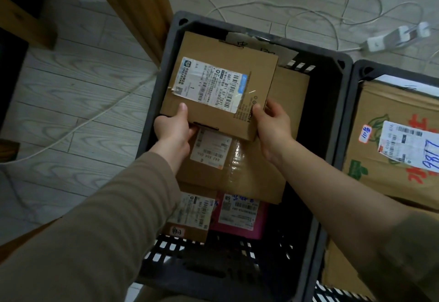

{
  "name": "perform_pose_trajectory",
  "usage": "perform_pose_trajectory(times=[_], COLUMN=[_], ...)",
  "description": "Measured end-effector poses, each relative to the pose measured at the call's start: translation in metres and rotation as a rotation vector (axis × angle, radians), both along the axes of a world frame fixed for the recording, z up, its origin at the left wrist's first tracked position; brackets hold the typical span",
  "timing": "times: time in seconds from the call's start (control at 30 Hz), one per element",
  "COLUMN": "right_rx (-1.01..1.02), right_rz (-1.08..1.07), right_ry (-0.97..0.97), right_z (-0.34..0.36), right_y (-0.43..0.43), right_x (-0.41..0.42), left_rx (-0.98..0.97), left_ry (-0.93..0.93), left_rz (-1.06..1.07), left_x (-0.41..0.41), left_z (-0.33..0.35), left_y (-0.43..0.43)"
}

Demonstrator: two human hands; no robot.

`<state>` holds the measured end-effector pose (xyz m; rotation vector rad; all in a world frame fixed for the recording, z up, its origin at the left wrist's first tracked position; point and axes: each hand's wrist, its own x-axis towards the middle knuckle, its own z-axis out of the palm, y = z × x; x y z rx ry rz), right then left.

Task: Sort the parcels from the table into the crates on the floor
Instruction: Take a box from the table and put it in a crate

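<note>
We hold the flat cardboard parcel [218,85] over the dark crate [332,116], our left hand [174,130] and right hand [273,123] each gripping a near corner, thumbs on top; it looks light and stiff, so its edges seem the safest hold above the boxes below.

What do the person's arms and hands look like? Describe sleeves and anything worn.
Plain brown-olive long sleeves. The left sleeve reaches the wrist; the right sleeve is pushed up the forearm. The left hand and right hand wear no gloves, rings or watch.
</note>
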<state>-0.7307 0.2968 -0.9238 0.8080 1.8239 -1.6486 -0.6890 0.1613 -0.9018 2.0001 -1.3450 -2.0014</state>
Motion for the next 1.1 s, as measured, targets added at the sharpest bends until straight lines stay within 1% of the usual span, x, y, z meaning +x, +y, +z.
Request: perform_pose_trajectory(times=[0.2, 0.27, 0.33, 0.4, 0.47, 0.5, 0.53, 0.6, 0.67, 0.83, 0.97, 1.1], right_rx=[0.045, 0.126, 0.289, 0.433, 0.516, 0.539, 0.558, 0.583, 0.593, 0.544, 0.452, 0.436], right_rz=[0.055, 0.141, 0.266, 0.4, 0.589, 0.686, 0.766, 0.857, 0.885, 0.908, 0.916, 0.911], right_ry=[-0.014, 0.048, 0.19, 0.381, 0.542, 0.579, 0.593, 0.57, 0.533, 0.454, 0.292, 0.232], right_z=[-0.001, 0.006, 0.014, 0.024, 0.027, 0.027, 0.025, 0.024, 0.024, 0.03, 0.054, 0.091], right_y=[0.001, 0.005, 0.011, 0.016, 0.02, 0.021, 0.022, 0.023, 0.021, 0.02, 0.018, 0.022], right_x=[-0.005, -0.003, 0.001, 0.011, 0.024, 0.029, 0.032, 0.032, 0.029, 0.023, 0.011, 0.016], left_rx=[-0.064, -0.131, -0.257, -0.462, -0.715, -0.799, -0.844, -0.826, -0.769, -0.713, -0.601, -0.523], left_ry=[-0.046, -0.083, -0.141, -0.179, -0.146, -0.105, -0.071, -0.064, -0.084, -0.114, -0.139, -0.124], left_rz=[-0.102, -0.143, -0.212, -0.363, -0.588, -0.696, -0.801, -0.985, -1.067, -1.112, -1.191, -1.12], left_x=[0.001, 0.005, 0.012, 0.023, 0.036, 0.041, 0.045, 0.046, 0.044, 0.039, 0.039, 0.045], left_z=[-0.004, -0.008, -0.009, -0.001, 0.007, 0.01, 0.01, 0.009, 0.008, 0.016, 0.035, 0.067], left_y=[-0.001, -0.002, -0.001, 0.003, 0.006, 0.007, 0.006, 0.005, 0.004, 0.0, 0.001, 0.009])
